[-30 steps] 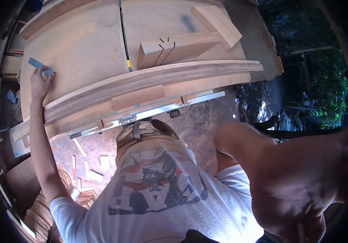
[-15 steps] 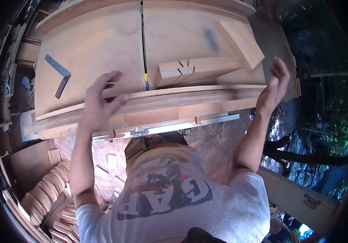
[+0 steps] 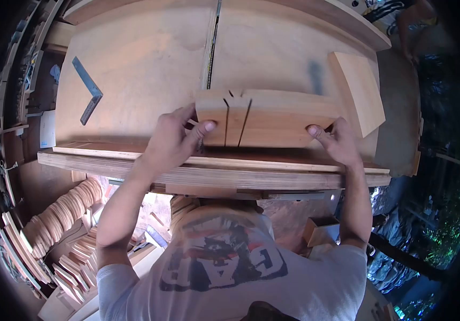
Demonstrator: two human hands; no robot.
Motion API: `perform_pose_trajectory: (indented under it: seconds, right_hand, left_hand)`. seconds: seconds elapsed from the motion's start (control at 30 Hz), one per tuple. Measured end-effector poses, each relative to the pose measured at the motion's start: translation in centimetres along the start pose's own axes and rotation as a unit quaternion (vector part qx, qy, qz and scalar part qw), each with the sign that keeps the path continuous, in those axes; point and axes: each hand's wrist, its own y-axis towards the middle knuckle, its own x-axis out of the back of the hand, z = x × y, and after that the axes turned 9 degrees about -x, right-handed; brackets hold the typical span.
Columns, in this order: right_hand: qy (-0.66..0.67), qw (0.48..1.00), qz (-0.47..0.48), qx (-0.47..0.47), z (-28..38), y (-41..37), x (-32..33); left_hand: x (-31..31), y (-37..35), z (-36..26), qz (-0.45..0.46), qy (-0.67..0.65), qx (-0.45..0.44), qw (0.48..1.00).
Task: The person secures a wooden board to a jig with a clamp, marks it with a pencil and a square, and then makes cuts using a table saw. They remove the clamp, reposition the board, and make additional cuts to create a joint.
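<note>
A wooden block with saw slots (image 3: 272, 120) is held between both hands over the front part of the wooden bench. My left hand (image 3: 179, 136) grips its left end, thumb on the near face. At the right end, my right hand (image 3: 334, 140) pinches the block with its thumb on the near face. A metal try square (image 3: 92, 93) lies on the left of the bench top. Farther right rests a light angled wooden board (image 3: 357, 91), apart from the right hand. A dark slot or strip (image 3: 213, 51) runs away from me down the middle of the bench top.
The bench's thick front edge (image 3: 214, 176) crosses below my forearms, and a raised rail (image 3: 315, 13) borders the far side. Curved wooden pieces (image 3: 61, 216) are stacked at the lower left. A small wooden box (image 3: 321, 231) is below the bench. Another person's arm (image 3: 409, 32) shows at the upper right.
Both hands have come down and inward from open poses and taken hold of the slotted block. Its near face is now tilted more toward me. The camera view has shifted.
</note>
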Motion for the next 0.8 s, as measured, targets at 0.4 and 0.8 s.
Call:
perform_pose_trajectory:
  seconds: [0.4,0.8]
  right_hand:
    - [0.068,0.992,0.1,0.032,-0.9,7.8,-4.1]
    - [-0.183,0.976,-0.07,0.091,2.7,7.2,-4.2]
  left_hand:
    - [2.0,4.5,5.1,0.03,0.111,0.112,0.987]
    - [4.2,5.3,4.1,0.097,0.217,0.073,0.969]
